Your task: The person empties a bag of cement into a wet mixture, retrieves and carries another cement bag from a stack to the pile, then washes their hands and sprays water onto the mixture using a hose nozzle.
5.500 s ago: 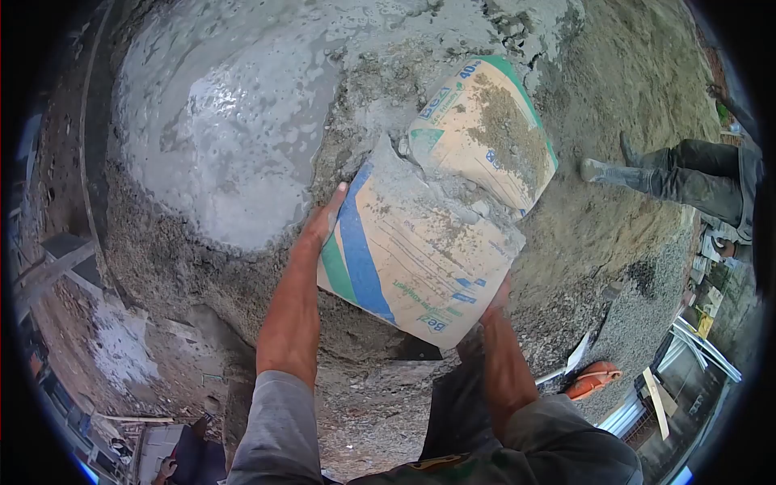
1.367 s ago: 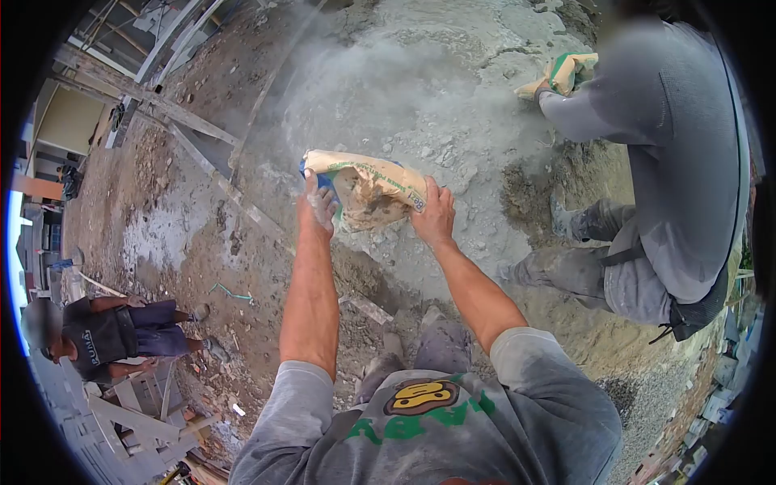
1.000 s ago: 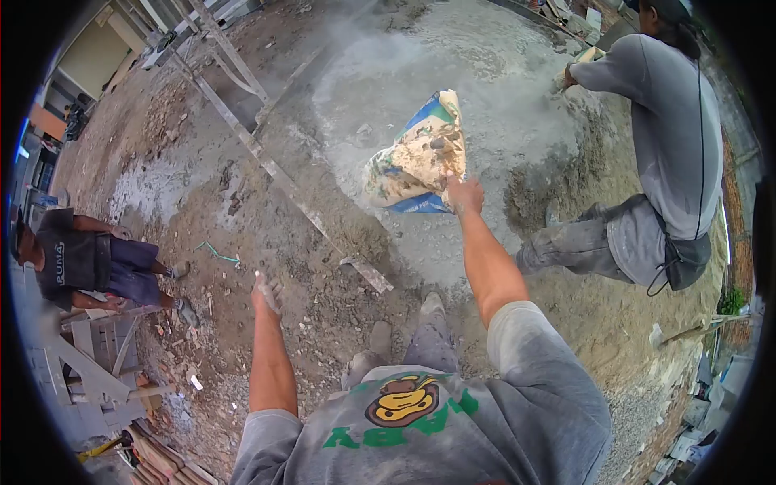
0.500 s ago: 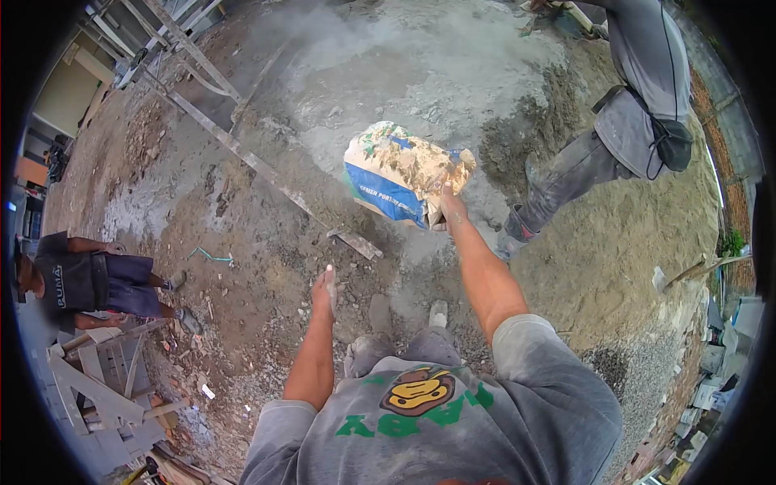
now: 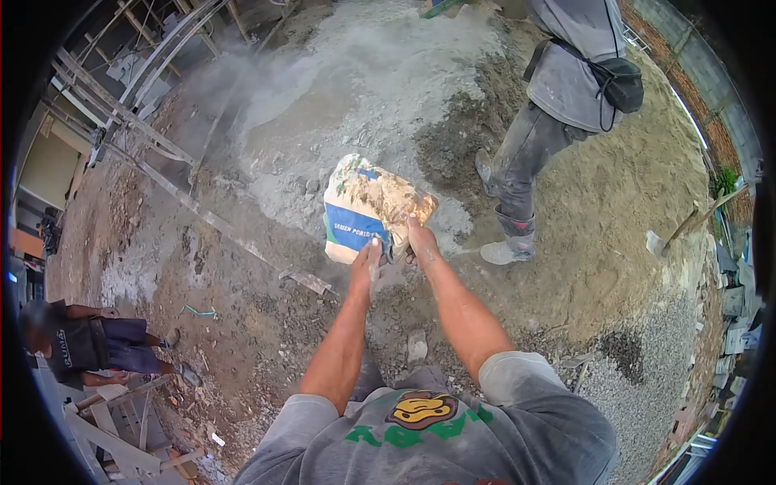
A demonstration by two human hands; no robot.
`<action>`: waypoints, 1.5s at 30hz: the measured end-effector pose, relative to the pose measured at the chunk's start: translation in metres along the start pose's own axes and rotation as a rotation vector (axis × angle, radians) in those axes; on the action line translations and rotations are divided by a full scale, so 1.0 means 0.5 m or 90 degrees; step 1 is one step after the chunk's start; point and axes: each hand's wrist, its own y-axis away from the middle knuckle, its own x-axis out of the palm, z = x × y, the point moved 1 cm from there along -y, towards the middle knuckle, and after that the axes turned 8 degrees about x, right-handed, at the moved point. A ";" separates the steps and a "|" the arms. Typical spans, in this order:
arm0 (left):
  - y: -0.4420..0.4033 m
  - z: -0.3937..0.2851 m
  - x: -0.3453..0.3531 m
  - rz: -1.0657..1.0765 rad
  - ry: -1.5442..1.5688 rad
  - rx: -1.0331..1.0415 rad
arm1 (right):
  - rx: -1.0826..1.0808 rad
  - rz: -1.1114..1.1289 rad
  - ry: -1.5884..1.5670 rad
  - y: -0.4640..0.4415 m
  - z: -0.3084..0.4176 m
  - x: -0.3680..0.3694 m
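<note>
A person's left hand (image 5: 365, 265) and right hand (image 5: 424, 245) pinch the near edge of a crumpled cement bag (image 5: 356, 212) held above rough ground (image 5: 267, 315), where jerking or squeezing its grit-caked paper could send dust up towards the face.

The bag (image 5: 356, 212) is in the fingers (image 5: 414, 221) of the left hand (image 5: 366, 265) and right hand (image 5: 424, 246). Beyond the fingers, powder (image 5: 364, 81) lies on the ground (image 5: 263, 319); left, a board (image 5: 217, 225) and, farther, a person (image 5: 79, 341); right, a co-worker (image 5: 558, 93) and gravel (image 5: 634, 404).
</note>
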 end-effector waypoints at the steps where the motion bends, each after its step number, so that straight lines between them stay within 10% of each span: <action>1: 0.007 -0.018 -0.002 0.020 0.021 -0.001 | -0.022 -0.021 -0.011 -0.037 -0.020 -0.012; 6: 0.015 0.035 -0.109 -0.014 -0.134 0.098 | -0.031 -0.027 -0.288 -0.100 -0.027 -0.008; 22: 0.017 0.206 -0.802 -0.284 -0.020 -0.004 | -0.080 -0.026 -0.048 -0.079 0.234 0.190; 31: -0.058 0.044 -0.722 -0.181 -0.042 -0.005 | -0.026 -0.094 -0.301 0.030 0.210 0.145; 45: -0.200 0.091 -0.400 0.103 -0.169 -0.046 | 0.108 -0.671 -0.873 0.332 -0.661 -0.229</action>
